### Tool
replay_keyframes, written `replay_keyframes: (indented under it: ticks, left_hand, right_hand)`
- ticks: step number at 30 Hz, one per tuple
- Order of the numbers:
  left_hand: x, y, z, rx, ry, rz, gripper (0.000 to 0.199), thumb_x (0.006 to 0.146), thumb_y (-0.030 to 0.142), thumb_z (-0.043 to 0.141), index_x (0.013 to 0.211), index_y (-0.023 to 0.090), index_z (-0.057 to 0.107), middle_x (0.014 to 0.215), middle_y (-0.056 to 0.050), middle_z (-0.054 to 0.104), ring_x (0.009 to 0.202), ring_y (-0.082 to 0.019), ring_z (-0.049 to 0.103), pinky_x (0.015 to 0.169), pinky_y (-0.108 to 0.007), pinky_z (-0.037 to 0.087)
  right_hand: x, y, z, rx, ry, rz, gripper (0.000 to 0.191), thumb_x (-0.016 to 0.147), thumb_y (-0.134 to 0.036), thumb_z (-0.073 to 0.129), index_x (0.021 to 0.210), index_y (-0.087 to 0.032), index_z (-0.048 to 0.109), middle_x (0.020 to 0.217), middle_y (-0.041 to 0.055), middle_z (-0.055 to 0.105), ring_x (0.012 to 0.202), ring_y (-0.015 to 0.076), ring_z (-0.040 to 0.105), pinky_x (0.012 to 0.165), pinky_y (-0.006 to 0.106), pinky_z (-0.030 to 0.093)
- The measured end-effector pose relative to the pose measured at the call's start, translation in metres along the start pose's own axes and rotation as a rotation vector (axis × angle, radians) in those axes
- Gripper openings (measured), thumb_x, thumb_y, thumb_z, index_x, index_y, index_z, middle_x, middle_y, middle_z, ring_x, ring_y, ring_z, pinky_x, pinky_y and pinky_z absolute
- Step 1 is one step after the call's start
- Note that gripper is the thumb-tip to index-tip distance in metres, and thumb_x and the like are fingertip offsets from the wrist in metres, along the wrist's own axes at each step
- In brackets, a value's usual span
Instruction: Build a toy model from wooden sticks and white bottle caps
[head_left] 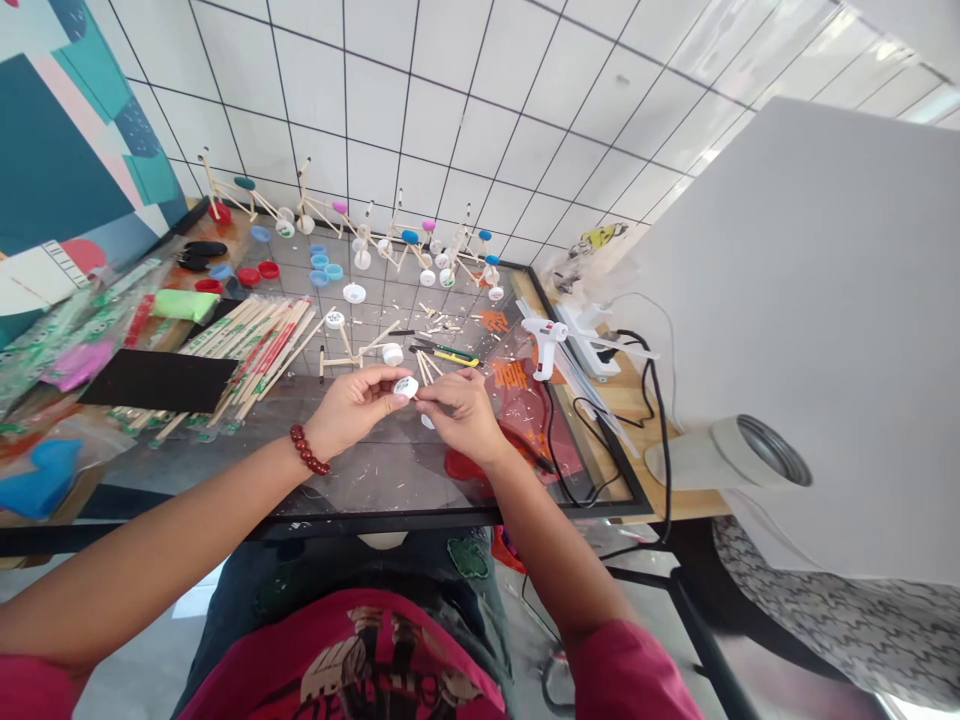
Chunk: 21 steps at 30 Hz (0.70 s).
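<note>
Cap (405,387), white with dark printed marks, is positioned above the near part of the desk (352,490) and serves as the landmark for all locations below; left hand (352,405) grips the cap between thumb and fingers, with a beaded bracelet (309,450) on the wrist; right hand (465,412) is at the right edge of the cap, its thumb and index finger closed to a narrow pinch; whether a small part lies between those two fingertips cannot be told.

Just beyond the cap: white lid (392,354), lying on the desk; beyond and slightly right: cutter (456,358) with a yellow and black handle, near several short loose sticks (426,368); beyond and left: stick frame (343,358), lying on the desk.

Further left of the cap: bundle of wooden sticks (262,345), partly in printed wrappers; black sheet (159,381), overlapping the left part of the bundle; green pack (182,306), beyond the black sheet.

Well beyond the cap, near the tiled wall (442,110): row of stick assemblies (400,238) fitted with coloured and white caps; blue caps (326,268), nearer than the row and left of the landmark.

Right of the cap: red sheet (517,402); further right and beyond: white glue gun (545,345); well apart, far right: pale cylinder (727,450), lying on its side.
</note>
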<state>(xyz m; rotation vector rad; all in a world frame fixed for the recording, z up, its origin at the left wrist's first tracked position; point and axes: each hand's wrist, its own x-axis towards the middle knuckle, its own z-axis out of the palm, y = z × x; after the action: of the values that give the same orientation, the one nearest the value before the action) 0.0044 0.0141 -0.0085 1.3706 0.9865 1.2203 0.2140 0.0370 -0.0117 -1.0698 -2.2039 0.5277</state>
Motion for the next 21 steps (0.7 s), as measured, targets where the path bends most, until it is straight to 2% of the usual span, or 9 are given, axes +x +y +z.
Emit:
replay_keyframes:
  ticks: [3, 5, 9, 11, 13, 16, 21]
  left_hand:
    - [0.002, 0.005, -0.003, 0.038, -0.007, -0.066, 0.039, 0.071, 0.035, 0.089, 0.104, 0.019, 0.075, 0.096, -0.005, 0.077, 0.087, -0.019, 0.071, 0.084, -0.034, 0.060]
    - [0.003, 0.010, -0.005, 0.087, -0.005, -0.108, 0.037, 0.067, 0.031, 0.088, 0.098, 0.019, 0.072, 0.088, -0.002, 0.074, 0.080, -0.017, 0.069, 0.080, -0.032, 0.058]
    - [0.005, 0.016, -0.008, 0.176, 0.017, -0.161, 0.036, 0.064, 0.034, 0.084, 0.093, 0.020, 0.068, 0.087, -0.002, 0.072, 0.080, -0.018, 0.068, 0.077, -0.033, 0.056]
    - [0.005, 0.016, -0.009, 0.260, 0.015, -0.157, 0.035, 0.064, 0.037, 0.082, 0.092, 0.021, 0.069, 0.087, -0.003, 0.072, 0.078, -0.018, 0.067, 0.075, -0.033, 0.055]
    - [0.005, 0.017, -0.010, 0.356, 0.011, -0.146, 0.033, 0.065, 0.038, 0.080, 0.091, 0.021, 0.069, 0.087, -0.003, 0.073, 0.071, -0.017, 0.064, 0.071, -0.033, 0.054]
    - [0.004, 0.018, -0.011, 0.478, 0.013, -0.144, 0.031, 0.066, 0.040, 0.076, 0.090, 0.022, 0.069, 0.085, -0.003, 0.073, 0.065, -0.017, 0.060, 0.068, -0.034, 0.052]
    - [0.004, 0.025, -0.013, 0.645, -0.023, -0.137, 0.029, 0.070, 0.043, 0.071, 0.089, 0.022, 0.069, 0.087, -0.007, 0.077, 0.081, -0.027, 0.072, 0.078, -0.040, 0.057]
  right_hand:
    - [0.000, -0.003, -0.004, -0.041, 0.010, -0.006, 0.009, 0.097, -0.029, 0.074, 0.094, -0.028, 0.082, 0.085, 0.0020, 0.078, 0.094, 0.0248, 0.070, 0.110, 0.053, 0.034]
    - [0.000, -0.002, -0.011, -0.026, 0.038, -0.014, 0.013, 0.097, -0.034, 0.076, 0.107, -0.029, 0.082, 0.099, 0.0045, 0.081, 0.108, 0.0290, 0.070, 0.113, 0.056, 0.034]
    - [-0.003, 0.007, -0.029, 0.071, 0.076, -0.027, 0.056, 0.089, -0.045, 0.085, 0.142, -0.033, 0.068, 0.141, 0.0089, 0.073, 0.133, 0.0333, 0.063, 0.116, 0.055, 0.041]
    - [-0.004, 0.012, -0.036, 0.100, 0.034, -0.017, 0.078, 0.083, -0.047, 0.090, 0.153, -0.033, 0.058, 0.149, 0.0108, 0.067, 0.137, 0.0344, 0.061, 0.117, 0.054, 0.043]
    - [-0.005, 0.014, -0.039, 0.064, -0.026, 0.007, 0.089, 0.078, -0.044, 0.093, 0.156, -0.031, 0.053, 0.149, 0.0123, 0.067, 0.138, 0.0364, 0.060, 0.117, 0.057, 0.041]
    - [-0.005, 0.013, -0.038, -0.046, -0.103, 0.043, 0.084, 0.074, -0.036, 0.094, 0.149, -0.027, 0.057, 0.141, 0.0129, 0.070, 0.137, 0.0385, 0.059, 0.115, 0.058, 0.038]
    - [-0.004, 0.010, -0.036, -0.128, -0.178, 0.082, 0.045, 0.075, -0.027, 0.092, 0.115, -0.023, 0.072, 0.127, 0.0105, 0.075, 0.130, 0.0370, 0.059, 0.109, 0.053, 0.036]
